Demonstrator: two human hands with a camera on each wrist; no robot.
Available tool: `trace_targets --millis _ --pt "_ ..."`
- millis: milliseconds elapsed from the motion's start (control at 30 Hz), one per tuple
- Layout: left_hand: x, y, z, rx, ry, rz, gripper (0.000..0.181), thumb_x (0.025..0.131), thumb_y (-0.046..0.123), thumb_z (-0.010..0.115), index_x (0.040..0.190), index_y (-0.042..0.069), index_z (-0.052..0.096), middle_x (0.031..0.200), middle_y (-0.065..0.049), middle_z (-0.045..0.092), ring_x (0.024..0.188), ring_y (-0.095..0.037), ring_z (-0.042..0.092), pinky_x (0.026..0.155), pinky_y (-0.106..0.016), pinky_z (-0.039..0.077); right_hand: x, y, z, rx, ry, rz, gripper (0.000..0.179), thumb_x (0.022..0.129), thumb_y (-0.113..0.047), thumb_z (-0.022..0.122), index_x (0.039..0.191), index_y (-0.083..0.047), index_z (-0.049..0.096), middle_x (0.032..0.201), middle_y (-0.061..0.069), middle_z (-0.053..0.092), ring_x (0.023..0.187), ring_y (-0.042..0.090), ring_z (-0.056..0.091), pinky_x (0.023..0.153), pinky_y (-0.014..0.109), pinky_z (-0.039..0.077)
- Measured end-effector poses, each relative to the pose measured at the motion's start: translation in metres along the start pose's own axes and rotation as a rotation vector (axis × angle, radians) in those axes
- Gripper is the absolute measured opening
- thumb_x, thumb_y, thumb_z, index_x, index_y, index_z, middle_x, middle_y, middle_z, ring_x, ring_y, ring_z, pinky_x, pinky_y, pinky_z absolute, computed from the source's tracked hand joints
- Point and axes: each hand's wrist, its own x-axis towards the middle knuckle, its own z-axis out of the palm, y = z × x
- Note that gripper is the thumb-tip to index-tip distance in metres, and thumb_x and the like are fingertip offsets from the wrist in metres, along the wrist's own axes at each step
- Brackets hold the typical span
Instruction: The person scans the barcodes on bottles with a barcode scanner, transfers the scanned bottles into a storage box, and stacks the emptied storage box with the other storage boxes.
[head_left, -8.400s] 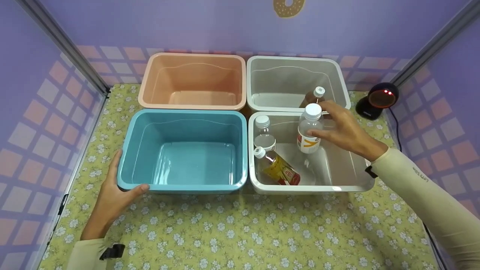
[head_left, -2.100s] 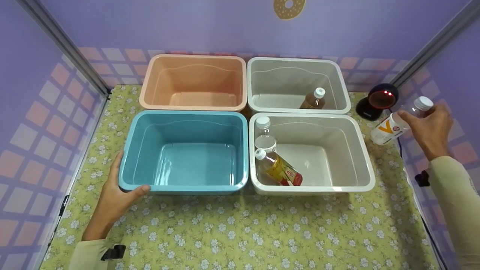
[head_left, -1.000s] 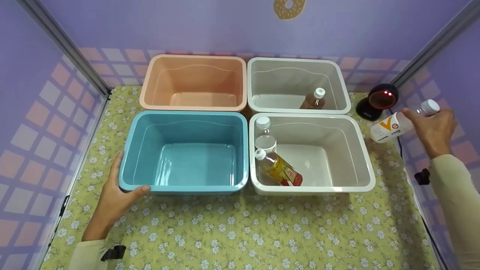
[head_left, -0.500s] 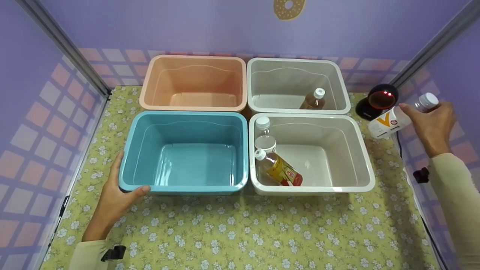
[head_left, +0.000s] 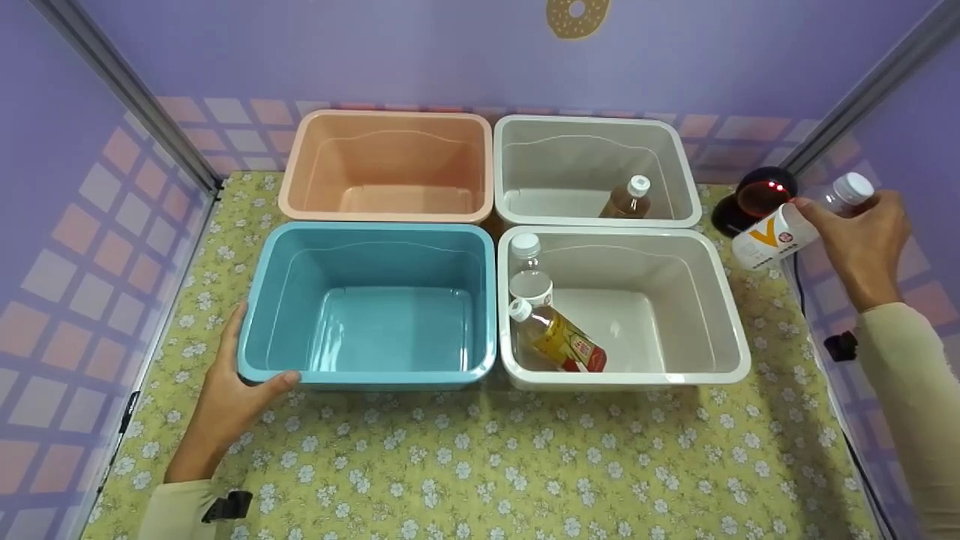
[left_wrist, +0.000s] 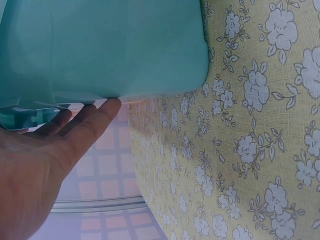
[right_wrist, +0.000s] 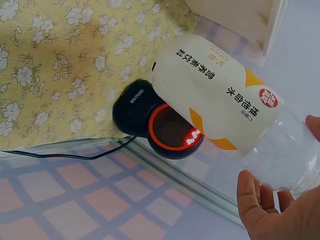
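My right hand (head_left: 866, 236) grips a clear plastic drink bottle (right_wrist: 215, 95) by its upper part, below the white cap. The bottle is tilted, its base toward the bins and its white label with an orange V in view. In the right wrist view the label overlaps a black barcode scanner (right_wrist: 157, 120) whose red lights are lit. My left hand (head_left: 225, 394) rests at the front left corner of the blue bin (head_left: 367, 376). Its thumb lies at the front rim, and the extended fingers (left_wrist: 90, 125) lie against the outer side.
The near white bin (head_left: 630, 377) holds a white-capped clear bottle (head_left: 529, 281) and a leaning yellow-labelled bottle (head_left: 562, 337). A brown drink bottle (head_left: 626, 204) stands in the far grey bin (head_left: 596, 120). Behind the blue bin sits a peach bin (head_left: 394, 114). A cable (head_left: 801, 289) trails from the scanner.
My right hand has carried the bottle from over the near white bin to the scanner at the right, then turned its label and raised it slightly. The left hand stays at the blue bin.
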Motion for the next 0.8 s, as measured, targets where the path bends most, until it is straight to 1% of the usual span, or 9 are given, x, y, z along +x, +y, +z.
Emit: trace_targets --millis 100,133,200,267,333,600,667,733,800 --pt "0.000 0.001 0.000 0.007 0.000 -0.004 0.123 0.095 0.021 0.087 0.177 0.046 -0.001 0.182 -0.021 0.006 0.151 -0.063 0.037 0.105 -0.057 0.055 -0.002 -0.003 0.000 0.007 0.006 -0.006 0.052 0.088 -0.058 0.090 0.110 -0.030 0.051 0.103 -0.007 0.054 0.089 0.007 0.048 0.078 0.023 0.043" --pt "0.000 0.001 0.000 0.008 0.000 -0.006 0.123 0.095 0.021 0.087 0.177 0.046 -0.001 0.183 -0.020 0.006 0.151 -0.063 0.036 0.105 -0.058 0.054 -0.003 -0.004 0.000 0.012 0.011 -0.012 0.051 0.089 -0.057 0.089 0.110 -0.030 0.051 0.103 -0.007 0.053 0.089 0.006 0.048 0.079 0.023 0.042" --pt "0.000 0.001 0.000 0.002 -0.002 -0.007 0.123 0.095 0.020 0.087 0.177 0.044 -0.001 0.183 -0.020 0.005 0.152 -0.062 0.035 0.104 -0.049 0.056 -0.004 -0.006 0.001 0.017 0.023 -0.026 0.050 0.090 -0.055 0.089 0.110 -0.030 0.051 0.103 -0.007 0.053 0.089 0.006 0.047 0.080 0.024 0.041" --pt "0.000 0.002 0.000 -0.004 -0.005 -0.004 0.122 0.096 0.019 0.086 0.177 0.043 -0.002 0.183 -0.020 0.006 0.152 -0.061 0.036 0.099 -0.032 0.057 -0.006 -0.008 0.001 0.021 0.033 -0.038 0.048 0.091 -0.053 0.088 0.111 -0.030 0.051 0.102 -0.007 0.052 0.089 0.005 0.047 0.080 0.024 0.041" --pt "0.000 0.002 0.000 -0.018 -0.008 0.000 0.122 0.096 0.018 0.085 0.178 0.041 -0.002 0.182 -0.021 0.007 0.151 -0.060 0.037 0.092 -0.017 0.052 -0.007 -0.011 0.001 0.020 0.040 -0.052 0.047 0.092 -0.052 0.087 0.112 -0.030 0.051 0.102 -0.007 0.052 0.089 0.005 0.047 0.080 0.023 0.040" --pt "0.000 0.002 0.000 -0.027 -0.007 0.010 0.122 0.095 0.017 0.086 0.178 0.040 -0.001 0.182 -0.023 0.009 0.150 -0.061 0.038 0.091 -0.014 0.051 -0.010 -0.020 0.001 0.022 0.034 -0.055 0.046 0.094 -0.051 0.086 0.113 -0.031 0.049 0.104 -0.009 0.051 0.091 0.004 0.046 0.083 0.025 0.041" --pt "0.000 0.003 0.000 -0.012 -0.008 0.007 0.123 0.095 0.018 0.086 0.178 0.040 -0.002 0.182 -0.022 0.007 0.151 -0.061 0.037 0.097 -0.022 0.053 -0.010 -0.022 0.001 0.022 0.028 -0.051 0.046 0.094 -0.051 0.086 0.113 -0.031 0.049 0.105 -0.009 0.051 0.092 0.004 0.046 0.084 0.024 0.041" --pt "0.000 0.003 -0.001 -0.009 -0.010 0.002 0.123 0.095 0.019 0.086 0.177 0.041 -0.002 0.182 -0.021 0.005 0.152 -0.062 0.035 0.105 -0.040 0.055 -0.010 -0.024 0.001 0.022 0.025 -0.048 0.047 0.093 -0.052 0.086 0.113 -0.032 0.049 0.105 -0.010 0.051 0.092 0.004 0.046 0.084 0.024 0.041" --pt "-0.001 0.003 -0.001 -0.008 -0.013 -0.006 0.123 0.095 0.020 0.086 0.177 0.043 -0.003 0.183 -0.021 0.004 0.153 -0.063 0.033 0.110 -0.060 0.051 -0.010 -0.026 0.000 0.023 0.030 -0.048 0.047 0.093 -0.052 0.087 0.113 -0.032 0.050 0.105 -0.010 0.051 0.092 0.003 0.046 0.085 0.025 0.041"
